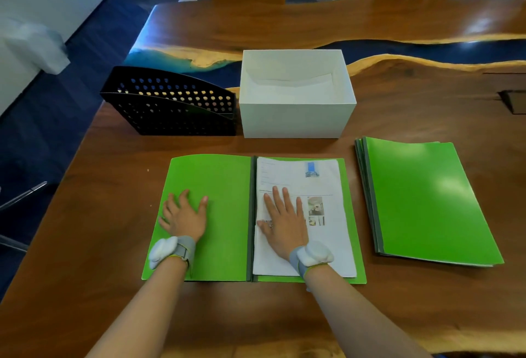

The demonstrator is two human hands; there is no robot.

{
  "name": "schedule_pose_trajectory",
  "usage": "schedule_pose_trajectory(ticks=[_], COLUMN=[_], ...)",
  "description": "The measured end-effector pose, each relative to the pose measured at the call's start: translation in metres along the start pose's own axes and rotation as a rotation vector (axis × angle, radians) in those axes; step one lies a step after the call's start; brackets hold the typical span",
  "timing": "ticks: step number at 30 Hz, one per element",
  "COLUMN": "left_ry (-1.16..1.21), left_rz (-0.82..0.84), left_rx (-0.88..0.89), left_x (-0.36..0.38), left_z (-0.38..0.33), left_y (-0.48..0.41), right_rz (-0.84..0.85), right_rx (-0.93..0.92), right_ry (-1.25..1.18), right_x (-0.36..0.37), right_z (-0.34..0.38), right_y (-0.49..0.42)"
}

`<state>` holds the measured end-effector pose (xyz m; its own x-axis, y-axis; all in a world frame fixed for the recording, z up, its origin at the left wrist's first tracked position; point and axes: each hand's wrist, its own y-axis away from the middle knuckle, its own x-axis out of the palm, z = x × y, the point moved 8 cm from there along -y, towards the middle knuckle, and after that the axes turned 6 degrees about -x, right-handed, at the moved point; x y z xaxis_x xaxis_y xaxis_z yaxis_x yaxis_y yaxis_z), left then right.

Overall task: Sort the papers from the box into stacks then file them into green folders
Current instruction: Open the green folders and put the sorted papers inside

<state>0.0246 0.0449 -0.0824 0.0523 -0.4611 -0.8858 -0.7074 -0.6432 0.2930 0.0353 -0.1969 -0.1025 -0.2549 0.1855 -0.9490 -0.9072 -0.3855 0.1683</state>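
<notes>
Wood tabletop [113,243], dark brown, with a blue resin band running across its far half. Dark blue floor beyond, left.

Open green folder [222,215] lies flat at near centre, dark spine in the middle, left cover bare.

Stack of closed green folders [421,201] to the right of it, apart, edges slightly fanned, some white sheet edges showing at the near side.

White box [296,120] behind the open folder, open-topped; at least one loose white sheet [301,84] lies curled on its bottom.

Black perforated file rack [170,107] just beside the box, on its left.

Papers [330,238], a thin stack, sit on the right half of the open folder, left edge against the spine; top sheet printed with text and small photos.

Left grip [185,218]: bare hand, fingers spread and straight, palm down on the left cover near its outer edge. Holding nothing.

Right grip [284,224]: bare hand, fingers straight, pressing flat on the papers close to the spine. Nothing pinched.

Grey wristbands [185,249] with white padded units on both wrists.
</notes>
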Motion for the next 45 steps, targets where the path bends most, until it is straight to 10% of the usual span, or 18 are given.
schedule_pose_trajectory(ticks=[17, 30, 45], left_ry=[0.405, 0.520, 0.887], left_rz=[0.180, 0.065, 0.548], left_rx=[-0.262, 0.164, 0.310], left_x=[-0.025, -0.117, -0.093], left_z=[0.054, -0.034, -0.135], left_y=[-0.056, -0.030, 0.076], right_rz=[0.129, 0.033, -0.380], right_rx=[0.067, 0.129, 0.345], right_ry=[-0.008, -0.078, -1.068], right_x=[0.032, 0.001, -0.094], right_z=[0.008, 0.008, 0.002], right_y=[-0.007, -0.022, -0.017])
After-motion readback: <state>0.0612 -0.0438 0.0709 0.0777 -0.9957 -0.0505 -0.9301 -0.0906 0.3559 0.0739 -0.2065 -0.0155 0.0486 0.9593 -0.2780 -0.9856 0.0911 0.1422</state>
